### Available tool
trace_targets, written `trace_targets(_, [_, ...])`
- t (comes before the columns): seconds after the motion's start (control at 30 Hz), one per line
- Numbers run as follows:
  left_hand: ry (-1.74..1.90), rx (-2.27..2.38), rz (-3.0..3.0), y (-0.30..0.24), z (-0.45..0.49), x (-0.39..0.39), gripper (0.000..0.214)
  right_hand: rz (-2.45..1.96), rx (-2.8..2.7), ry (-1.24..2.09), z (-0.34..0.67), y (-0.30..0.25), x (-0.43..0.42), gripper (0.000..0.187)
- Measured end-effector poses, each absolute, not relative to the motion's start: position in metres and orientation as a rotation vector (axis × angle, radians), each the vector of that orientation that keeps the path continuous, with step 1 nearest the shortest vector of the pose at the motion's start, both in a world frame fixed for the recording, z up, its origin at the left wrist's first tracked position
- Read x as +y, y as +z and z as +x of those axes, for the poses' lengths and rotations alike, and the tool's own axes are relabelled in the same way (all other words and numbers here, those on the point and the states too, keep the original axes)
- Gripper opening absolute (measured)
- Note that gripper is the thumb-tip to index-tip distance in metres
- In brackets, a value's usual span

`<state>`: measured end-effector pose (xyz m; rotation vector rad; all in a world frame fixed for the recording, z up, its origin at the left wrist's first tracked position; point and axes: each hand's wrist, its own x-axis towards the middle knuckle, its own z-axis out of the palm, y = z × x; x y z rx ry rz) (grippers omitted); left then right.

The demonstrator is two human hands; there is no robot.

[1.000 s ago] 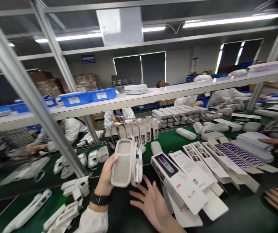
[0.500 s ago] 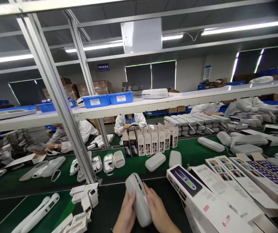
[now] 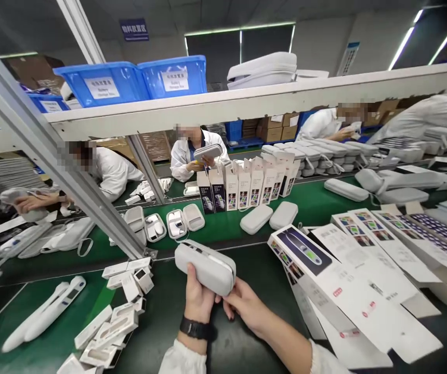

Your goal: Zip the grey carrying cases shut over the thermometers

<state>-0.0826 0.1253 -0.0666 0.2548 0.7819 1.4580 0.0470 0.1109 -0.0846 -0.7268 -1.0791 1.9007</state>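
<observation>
A grey zip case [image 3: 204, 269] lies tilted in my left hand [image 3: 198, 298], whose thumb presses over its near side. A narrow dark gap shows along the seam on top. My right hand [image 3: 242, 302] has its fingers closed at the case's lower right end; whether they pinch a zipper pull is hidden. Beyond it on the green belt are two closed grey cases [image 3: 257, 219] and an open case [image 3: 176, 223] with a white item inside. Flattened white printed boxes [image 3: 348, 291] overlap to my right.
Small white boxes [image 3: 106, 327] are heaped at left, beside two long white devices [image 3: 46, 311]. A metal post [image 3: 91, 200] slants up to a shelf [image 3: 161, 111] with blue bins [image 3: 104, 85]. Upright cartons [image 3: 242, 189] stand ahead; co-workers in white sit across the belt.
The case has swung from nearly upright to lying more sideways, its far end pointing left. My right hand has moved from its side to its near right end. The view has dipped and come closer.
</observation>
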Motion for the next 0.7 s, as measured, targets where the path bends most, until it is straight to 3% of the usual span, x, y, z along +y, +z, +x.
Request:
trace_targets(0.1, [1.418, 0.737, 0.239, -0.065, -0.072, 0.124, 0.083, -0.735, -1.155, 1.863, 0.050, -0.083, 0.114, 0.044])
trace_targets(0.23, [1.580, 0.660, 0.200, -0.055, -0.074, 0.122, 0.074, -0.739, -1.168, 1.891, 0.050, -0.085, 0.112, 0.051])
trace_targets(0.47, [1.895, 0.852, 0.252, -0.056, -0.094, 0.127, 0.072, -0.546, -0.766, 2.124, 0.058, -0.068, 0.108, 0.033])
trace_targets(0.7, [1.815, 1.169, 0.624, -0.051, -0.126, 0.118, 0.084, -0.506, -0.711, 2.121, 0.071, -0.048, 0.107, 0.033])
